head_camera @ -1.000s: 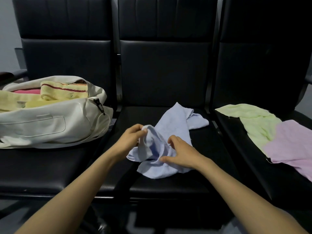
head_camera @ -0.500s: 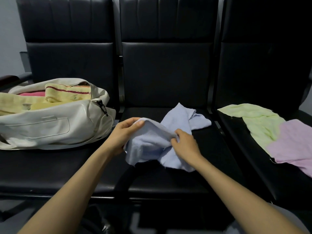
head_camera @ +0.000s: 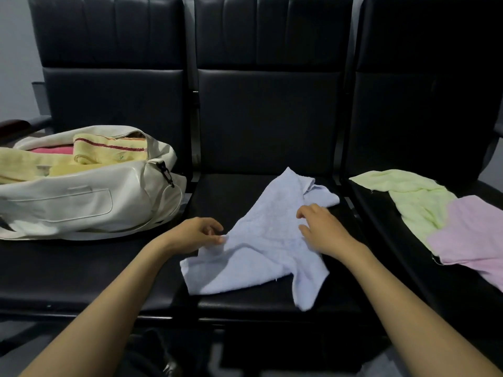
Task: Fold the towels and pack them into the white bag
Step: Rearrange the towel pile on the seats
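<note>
A pale blue towel (head_camera: 261, 248) lies partly spread and rumpled on the middle black seat. My left hand (head_camera: 194, 234) pinches its left edge between thumb and fingers. My right hand (head_camera: 319, 227) rests on the towel's right part with loosely bent fingers, gripping nothing that I can see. The white bag (head_camera: 81, 197) sits open on the left seat, holding yellow towels (head_camera: 109, 152) and a pink one (head_camera: 54, 151). A light green towel (head_camera: 413, 197) and a lilac towel (head_camera: 471, 235) lie unfolded on the right seat, the lilac one overlapping the green.
Three black padded seats (head_camera: 269, 123) stand in a row with narrow gaps between them. The bag's dark zipper pull (head_camera: 166, 172) hangs at its right end. The seats' front edge runs just below the blue towel; a dark floor lies beneath.
The blue towel, bunched and lifted between both hands before, now lies lowered and spread on the seat. My left hand moved left along its edge; my right hand let go and rests on top.
</note>
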The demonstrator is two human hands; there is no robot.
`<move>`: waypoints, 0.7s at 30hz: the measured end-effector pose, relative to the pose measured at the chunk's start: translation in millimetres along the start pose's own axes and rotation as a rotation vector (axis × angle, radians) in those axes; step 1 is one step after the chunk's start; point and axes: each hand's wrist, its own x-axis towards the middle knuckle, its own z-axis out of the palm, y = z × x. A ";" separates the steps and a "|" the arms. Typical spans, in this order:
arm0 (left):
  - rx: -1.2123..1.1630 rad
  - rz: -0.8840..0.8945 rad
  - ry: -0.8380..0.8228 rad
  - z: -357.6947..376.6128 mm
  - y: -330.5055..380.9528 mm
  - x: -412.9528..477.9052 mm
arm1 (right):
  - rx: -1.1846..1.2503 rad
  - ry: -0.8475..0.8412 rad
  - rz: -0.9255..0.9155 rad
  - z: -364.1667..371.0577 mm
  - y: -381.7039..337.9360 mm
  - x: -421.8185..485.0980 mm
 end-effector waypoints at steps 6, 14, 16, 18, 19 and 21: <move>0.037 -0.035 -0.169 0.6 -6.0 -1.2 | -0.013 -0.207 -0.079 -2.3 -24.8 -20.5; 0.055 -0.037 -0.057 3.4 -33.4 -8.1 | -0.107 -0.296 -0.189 15.2 -19.6 -29.7; -0.016 -0.037 -0.135 1.0 -33.0 -13.7 | 0.111 -0.330 -0.146 4.9 -8.7 -30.8; 0.009 -0.022 -0.142 3.6 -27.7 -17.3 | 0.194 -0.380 -0.087 -7.4 4.6 -33.7; 0.034 -0.008 -0.089 6.7 -23.6 -17.3 | 0.159 -0.410 -0.055 -11.7 11.4 -34.3; 0.025 -0.002 0.072 15.2 -14.2 -12.1 | 0.010 -0.448 0.010 -14.2 22.0 -32.6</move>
